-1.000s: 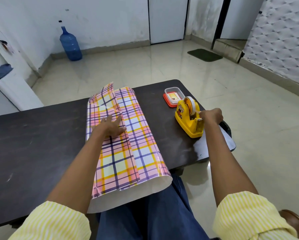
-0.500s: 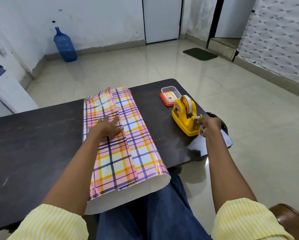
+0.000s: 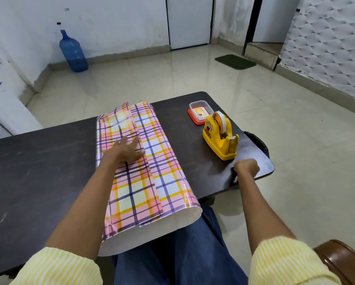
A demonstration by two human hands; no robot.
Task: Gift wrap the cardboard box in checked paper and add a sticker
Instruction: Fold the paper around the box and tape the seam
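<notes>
One dark table point(image 3: 39, 161) is carrying everything. One sheet of checked paper point(image 3: 166, 173) is lying along it, folded over into a flattish tube, with the near end hanging open off the table edge and showing its white inside. The cardboard box isn't showing; presumably it is sitting under the paper. The left hand point(image 3: 127, 150), fingers straight, is pressing the overlapping seam flat. The right hand point(image 3: 246, 167) is curling near the table's corner, maybe pinching a tape strip, but it's too blurred to tell. One yellow tape dispenser point(image 3: 219, 140) is standing just beyond it, carrying one roll. One clear container point(image 3: 201, 110) on a red lid is holding what looks like one sticker.

Judging progress: the seam isn't taped, both ends are open and the sticker is pending, so it's roughly the early-middle stage.
</notes>
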